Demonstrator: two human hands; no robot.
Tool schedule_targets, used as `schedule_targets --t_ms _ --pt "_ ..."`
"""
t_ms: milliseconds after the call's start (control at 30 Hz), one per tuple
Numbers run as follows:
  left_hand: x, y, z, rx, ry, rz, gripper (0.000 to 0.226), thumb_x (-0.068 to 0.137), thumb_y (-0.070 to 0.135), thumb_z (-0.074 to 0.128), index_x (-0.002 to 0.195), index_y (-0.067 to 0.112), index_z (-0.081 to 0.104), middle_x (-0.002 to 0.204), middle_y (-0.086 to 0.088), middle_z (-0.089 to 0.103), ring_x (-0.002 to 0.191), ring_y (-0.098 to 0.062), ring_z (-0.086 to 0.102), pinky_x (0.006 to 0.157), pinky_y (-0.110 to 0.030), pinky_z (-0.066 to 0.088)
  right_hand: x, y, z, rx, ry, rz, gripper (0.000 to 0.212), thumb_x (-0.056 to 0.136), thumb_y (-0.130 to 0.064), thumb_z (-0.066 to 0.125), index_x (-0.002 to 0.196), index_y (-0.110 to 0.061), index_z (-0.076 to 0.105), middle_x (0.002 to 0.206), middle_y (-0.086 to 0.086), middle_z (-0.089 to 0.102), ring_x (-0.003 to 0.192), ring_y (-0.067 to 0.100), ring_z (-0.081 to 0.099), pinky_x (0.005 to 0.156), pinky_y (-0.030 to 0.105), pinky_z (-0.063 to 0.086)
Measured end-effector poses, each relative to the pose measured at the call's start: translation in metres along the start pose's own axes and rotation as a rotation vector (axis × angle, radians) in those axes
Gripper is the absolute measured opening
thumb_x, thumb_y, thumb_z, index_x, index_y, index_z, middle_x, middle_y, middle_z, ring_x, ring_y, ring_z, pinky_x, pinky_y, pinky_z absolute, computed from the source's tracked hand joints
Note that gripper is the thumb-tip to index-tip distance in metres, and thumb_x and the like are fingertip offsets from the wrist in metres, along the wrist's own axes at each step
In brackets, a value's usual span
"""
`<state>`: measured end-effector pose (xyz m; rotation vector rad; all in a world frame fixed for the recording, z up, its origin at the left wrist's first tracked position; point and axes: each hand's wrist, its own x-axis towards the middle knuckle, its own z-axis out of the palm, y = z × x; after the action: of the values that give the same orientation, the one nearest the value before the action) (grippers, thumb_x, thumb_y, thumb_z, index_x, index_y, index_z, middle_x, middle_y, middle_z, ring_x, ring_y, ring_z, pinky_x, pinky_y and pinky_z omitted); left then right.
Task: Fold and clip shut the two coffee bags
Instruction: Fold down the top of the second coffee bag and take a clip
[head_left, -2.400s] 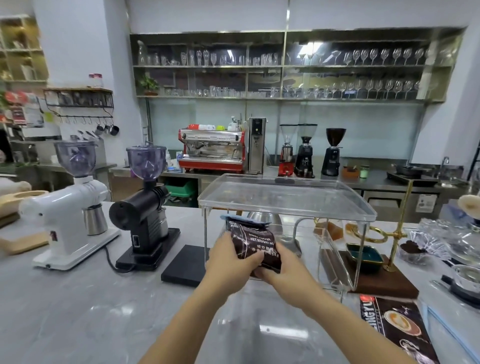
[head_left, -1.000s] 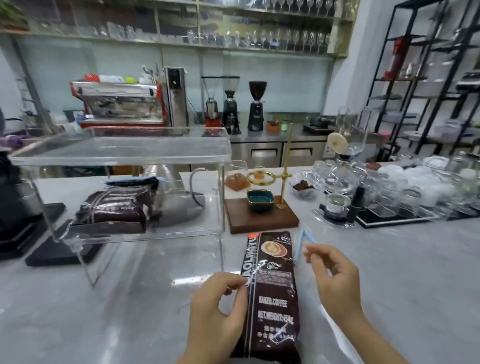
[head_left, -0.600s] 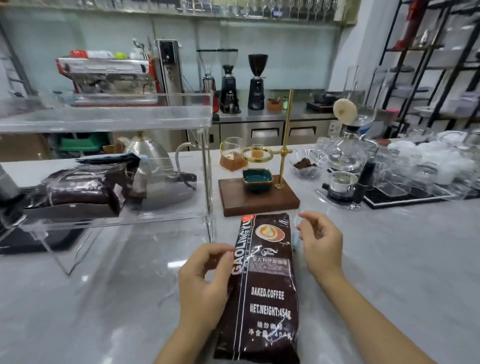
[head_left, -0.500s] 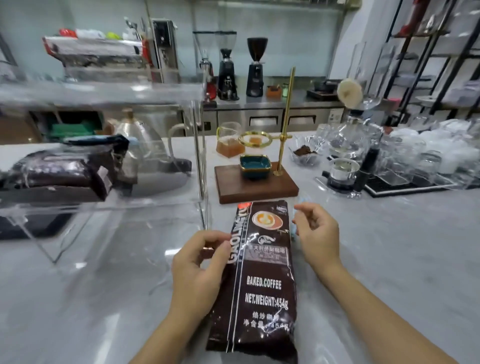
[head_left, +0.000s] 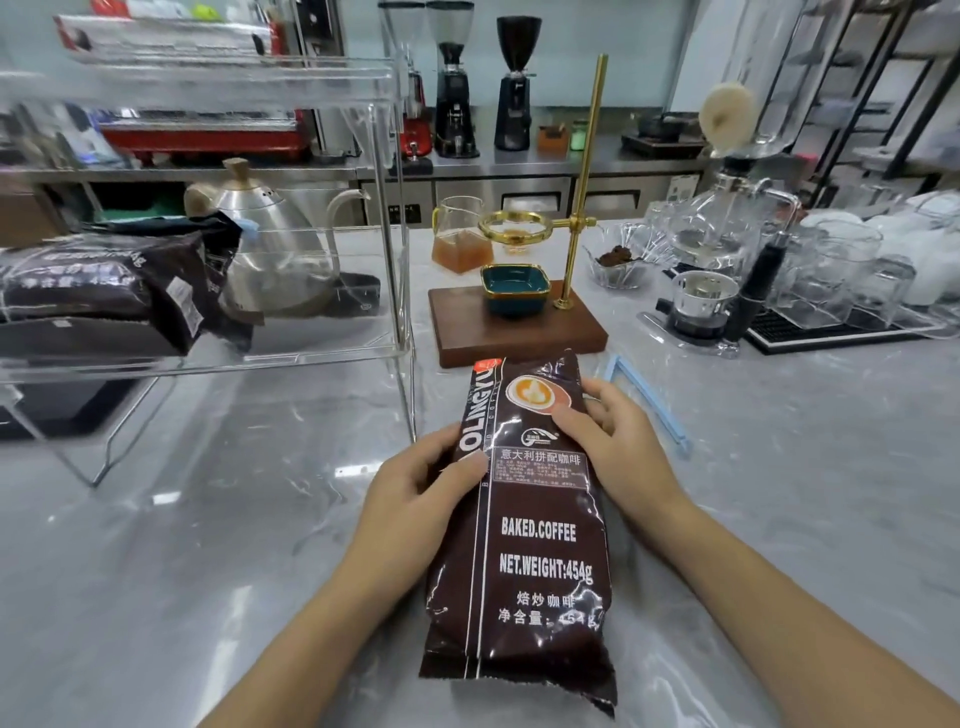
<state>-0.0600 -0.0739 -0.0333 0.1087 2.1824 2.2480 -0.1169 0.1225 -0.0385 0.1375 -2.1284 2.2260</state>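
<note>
Here, a long dark brown foil coffee bag (head_left: 524, 525) printed with white lettering lies flat on the grey marbled counter (head_left: 182, 571), its length running from six o'clock up toward twelve, its top end unfolded and pointing away from the person. The left hand (head_left: 415, 493) grips the bag's left edge near the upper half, thumb on the printed face and fingers curled around the side. The right hand (head_left: 613, 441) holds the right edge at about the same height, thumb pressed on the front just below the round cup emblem. Just beside the right hand, at its two o'clock, a thin pale blue plastic sealing clip (head_left: 649, 400) lies open on the counter, touching neither hand nor bag. At ten o'clock, the second dark coffee bag (head_left: 104, 291) rests on its side on the lower shelf of a clear acrylic rack (head_left: 400, 218), its top folded over with a blue clip (head_left: 248, 228) on it. Behind the rack stands a silver gooseneck kettle (head_left: 270, 249). At twelve o'clock sits a walnut wooden base (head_left: 519, 332) carrying a brass pour-over stand (head_left: 582, 197) and a teal square dish (head_left: 514, 286).
</note>
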Motion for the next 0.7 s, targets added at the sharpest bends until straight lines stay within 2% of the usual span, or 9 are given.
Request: schedule_targets --t_ms 133,200,300,333,400,467,533,633,700 --pt "-0.005 -0.003 0.001 -0.101 -0.097 0.001 0.035 0.084 0.034 0.070 0.119 0.037 0.070 0.120 -0.004 0.076 0.100 -0.029 0.075 0.078 -0.036 0.061 -0.004 -0.001 0.001 0.101 -0.006 -0.104 0.034 0.094 -0.007 0.063 0.126 -0.013 0.055 0.110 0.006 0.075 0.097 0.026 0.074 0.068 0.028 0.059" --pt "-0.005 -0.002 0.001 -0.182 -0.197 -0.034 0.046 0.081 0.036 0.075 0.126 0.040 0.064 0.123 -0.006 0.074 0.104 -0.033 0.074 0.079 -0.039 0.061 -0.004 -0.005 0.002 0.111 0.029 -0.212 0.036 0.093 -0.006 0.065 0.126 -0.017 0.055 0.111 0.002 0.075 0.101 0.021 0.072 0.073 0.026 0.058" --pt "-0.006 -0.006 0.001 -0.215 -0.265 -0.016 0.068 0.076 0.036 0.085 0.136 0.046 0.052 0.129 -0.001 0.071 0.111 -0.029 0.072 0.083 -0.038 0.061 -0.006 -0.014 0.002 0.078 0.079 -0.352 0.046 0.088 -0.009 0.063 0.133 -0.007 0.050 0.120 0.011 0.070 0.107 0.024 0.069 0.082 0.033 0.058" --pt "-0.006 -0.006 0.002 -0.211 -0.252 0.002 0.074 0.074 0.035 0.086 0.138 0.045 0.050 0.129 0.002 0.071 0.112 -0.026 0.071 0.083 -0.035 0.061 -0.006 -0.018 0.001 0.074 0.091 -0.393 0.047 0.088 -0.009 0.062 0.133 -0.007 0.049 0.122 0.014 0.069 0.108 0.026 0.069 0.084 0.036 0.058" --pt "-0.007 -0.008 0.005 -0.201 -0.196 -0.007 0.079 0.071 0.032 0.086 0.140 0.032 0.050 0.125 0.000 0.074 0.110 -0.023 0.072 0.083 -0.031 0.060 -0.008 -0.025 0.000 0.058 0.116 -0.476 0.044 0.090 -0.006 0.061 0.132 -0.013 0.050 0.122 0.014 0.068 0.110 0.027 0.068 0.086 0.036 0.057" --pt "-0.009 -0.008 0.009 -0.179 -0.151 -0.010 0.067 0.069 0.034 0.085 0.130 0.023 0.060 0.117 -0.005 0.077 0.105 -0.026 0.074 0.085 -0.039 0.062 -0.011 -0.029 0.000 0.030 0.143 -0.549 0.044 0.091 -0.004 0.060 0.132 -0.016 0.050 0.124 0.013 0.067 0.113 0.027 0.066 0.088 0.036 0.056" --pt "-0.012 -0.011 0.012 -0.143 -0.105 0.039 0.050 0.069 0.036 0.084 0.115 0.023 0.070 0.110 -0.008 0.079 0.100 -0.030 0.076 0.084 -0.044 0.062 -0.014 -0.032 0.000 0.031 0.141 -0.600 0.047 0.092 -0.004 0.058 0.136 -0.016 0.048 0.128 0.009 0.065 0.117 0.026 0.064 0.091 0.039 0.055" --pt "-0.015 -0.010 0.015 -0.131 -0.020 0.163 0.044 0.070 0.035 0.083 0.112 0.027 0.071 0.108 -0.005 0.080 0.097 -0.024 0.077 0.076 -0.031 0.062 -0.019 -0.032 0.001 0.044 0.035 -0.627 0.060 0.093 -0.013 0.055 0.150 -0.012 0.034 0.143 0.010 0.054 0.127 0.031 0.055 0.097 0.048 0.050" --pt "-0.014 -0.009 0.015 -0.129 0.049 0.233 0.050 0.071 0.035 0.082 0.118 0.025 0.068 0.111 -0.004 0.079 0.100 -0.022 0.076 0.080 -0.031 0.062 -0.023 -0.028 0.004 0.058 -0.066 -0.571 0.071 0.092 -0.018 0.055 0.154 -0.011 0.022 0.150 0.009 0.046 0.132 0.031 0.050 0.101 0.049 0.048"
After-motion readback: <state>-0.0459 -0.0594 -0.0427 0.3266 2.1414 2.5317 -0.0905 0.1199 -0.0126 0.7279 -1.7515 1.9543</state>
